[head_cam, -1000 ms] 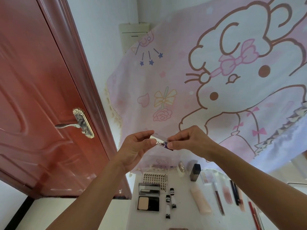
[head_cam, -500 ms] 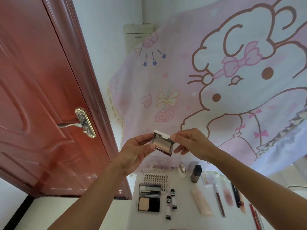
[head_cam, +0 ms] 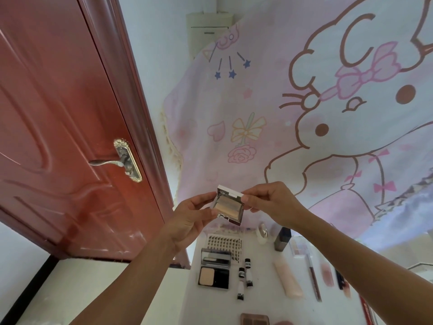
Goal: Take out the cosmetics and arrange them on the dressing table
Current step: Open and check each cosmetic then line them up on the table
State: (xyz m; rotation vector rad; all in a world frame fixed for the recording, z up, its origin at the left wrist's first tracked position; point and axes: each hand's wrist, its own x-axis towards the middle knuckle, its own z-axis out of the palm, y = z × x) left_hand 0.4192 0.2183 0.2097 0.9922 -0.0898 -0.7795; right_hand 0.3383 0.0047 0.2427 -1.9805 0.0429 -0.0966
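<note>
Holding an open compact (head_cam: 230,208) between them: left hand (head_cam: 191,218) pinches its left edge, right hand (head_cam: 269,202) pinches the lid's right corner. The compact is raised in the air, above the far edge of the tabletop (head_cam: 210,306).

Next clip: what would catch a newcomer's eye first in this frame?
The small compact, held open mid-frame between the left hand and right hand, draws the eye first. Behind it a big pink cartoon cloth fills the upper right, with a red door at left. Below, a larger open powder case lies on the white table.
</note>
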